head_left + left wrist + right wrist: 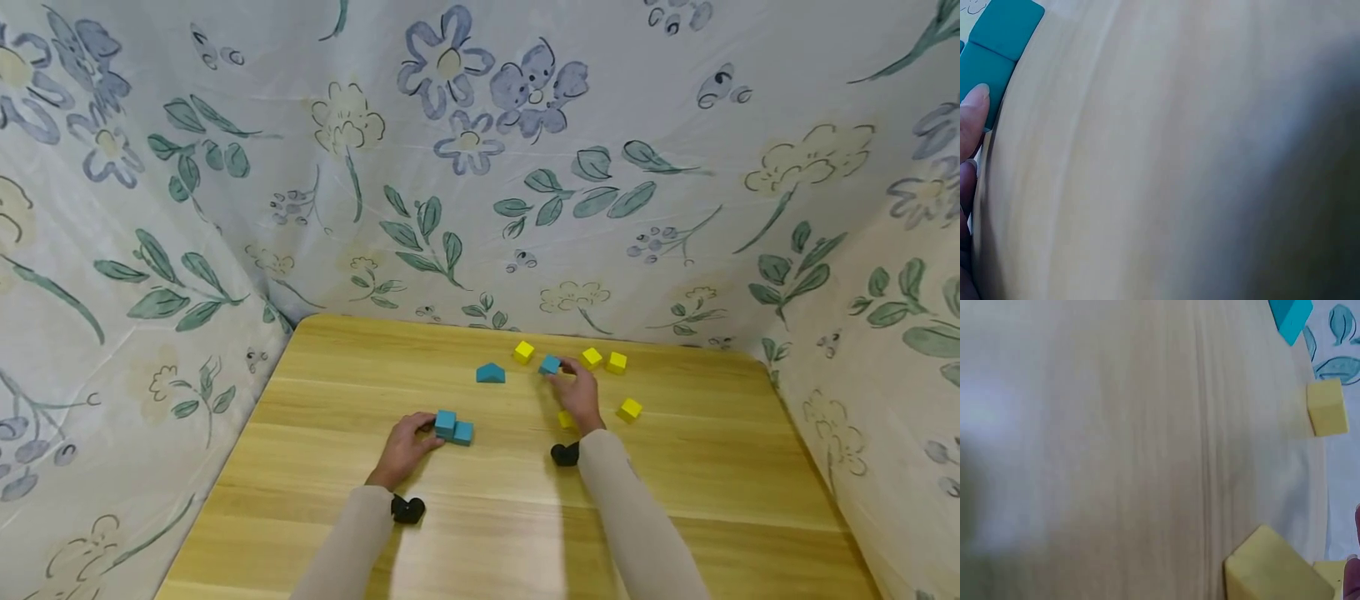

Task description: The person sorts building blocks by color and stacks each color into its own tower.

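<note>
My left hand [405, 452] holds the left side of a small blue cube stack [446, 421], with a second blue cube [462, 434] standing against it on the right. In the left wrist view the thumb presses a face of one blue cube [985, 72]. Farther back on the right, my right hand [580, 398] pinches another blue cube [550, 365] between thumb and fingers. Only fingertips show at the edge of the right wrist view, and the held cube is out of that frame. A blue triangular block [491, 374] lies between the hands, toward the back.
Several yellow cubes surround the right hand: one left of it [523, 352], two behind [592, 359] and one to the right [629, 409]. Another yellow cube [566, 420] is partly hidden by that hand. Floral cloth [465, 217] encloses the wooden table [330, 375] at back and sides.
</note>
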### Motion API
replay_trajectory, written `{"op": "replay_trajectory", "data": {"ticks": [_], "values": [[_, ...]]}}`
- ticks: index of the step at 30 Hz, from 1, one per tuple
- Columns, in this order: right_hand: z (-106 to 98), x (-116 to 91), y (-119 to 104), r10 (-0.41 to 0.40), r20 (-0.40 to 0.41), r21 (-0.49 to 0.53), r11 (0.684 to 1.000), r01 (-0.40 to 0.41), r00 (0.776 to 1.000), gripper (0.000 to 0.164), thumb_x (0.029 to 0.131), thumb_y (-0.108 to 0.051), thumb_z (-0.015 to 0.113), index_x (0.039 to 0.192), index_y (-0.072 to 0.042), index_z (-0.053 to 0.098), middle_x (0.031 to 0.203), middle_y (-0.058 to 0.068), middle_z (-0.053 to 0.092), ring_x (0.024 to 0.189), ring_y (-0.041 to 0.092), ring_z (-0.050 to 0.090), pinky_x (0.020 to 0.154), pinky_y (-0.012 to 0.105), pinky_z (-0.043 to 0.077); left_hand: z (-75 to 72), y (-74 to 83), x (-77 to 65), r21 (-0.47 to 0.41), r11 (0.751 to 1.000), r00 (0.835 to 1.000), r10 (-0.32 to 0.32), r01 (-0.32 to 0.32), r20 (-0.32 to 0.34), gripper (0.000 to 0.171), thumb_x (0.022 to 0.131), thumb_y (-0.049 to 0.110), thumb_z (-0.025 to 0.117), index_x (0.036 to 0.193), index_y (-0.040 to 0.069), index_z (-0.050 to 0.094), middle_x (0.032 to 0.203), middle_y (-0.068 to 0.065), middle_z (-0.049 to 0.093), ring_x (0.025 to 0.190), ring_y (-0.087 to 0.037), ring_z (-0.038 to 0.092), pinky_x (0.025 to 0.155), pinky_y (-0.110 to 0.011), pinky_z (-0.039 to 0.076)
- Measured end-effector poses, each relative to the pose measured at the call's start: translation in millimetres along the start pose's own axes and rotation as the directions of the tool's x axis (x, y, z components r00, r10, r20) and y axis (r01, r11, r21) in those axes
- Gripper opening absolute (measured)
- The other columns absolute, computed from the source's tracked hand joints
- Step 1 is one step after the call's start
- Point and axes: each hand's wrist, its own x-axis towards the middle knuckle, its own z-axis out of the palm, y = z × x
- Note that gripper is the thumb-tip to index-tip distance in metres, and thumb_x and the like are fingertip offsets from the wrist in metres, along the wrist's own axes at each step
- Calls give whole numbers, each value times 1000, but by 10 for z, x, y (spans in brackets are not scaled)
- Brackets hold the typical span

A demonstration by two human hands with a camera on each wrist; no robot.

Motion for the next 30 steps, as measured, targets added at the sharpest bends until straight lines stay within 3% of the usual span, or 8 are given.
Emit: {"op": "replay_trajectory", "data": {"ticks": [6, 10, 19, 30], "values": [[46, -145, -74, -84, -9, 17, 996, 84, 996, 40, 92, -13, 67, 128, -1, 57, 127, 18, 56, 117, 34, 48, 99, 51, 41, -5, 9, -9, -7, 1000, 1000, 17, -17, -4, 40, 83, 15, 76, 118, -1, 64, 107, -9, 65, 101, -28, 56, 91, -49, 44], [91, -267, -119, -127, -17, 24, 992, 127, 992, 40, 90, -13, 69, 126, -1, 59, 125, 18, 58, 114, 34, 50, 100, 50, 38, -7, 14, -11, -10, 1000, 1000, 18, -18, -2, 41, 84, 16, 75, 119, -1, 64, 109, -9, 65, 101, -28, 56, 91, -49, 44], [232, -572, -159, -133, 13, 68, 989, 132, 991, 35, 89, -17, 71, 123, -7, 64, 120, 12, 61, 109, 29, 53, 98, 47, 35, 2, 3, -4, -1, 1000, 1000, 9, -9, 2, 41, 83, 16, 76, 119, -1, 65, 109, -9, 65, 101, -27, 56, 91, -48, 45], [468, -879, -197, -181, 52, 101, 979, 175, 982, 33, 88, -16, 72, 119, -7, 66, 117, 10, 64, 106, 30, 55, 96, 47, 37, 16, -1, 6, 15, 1000, 1000, 17, -17, -5, 41, 82, 13, 76, 119, -1, 65, 109, -10, 66, 100, -26, 57, 90, -47, 45]]}}
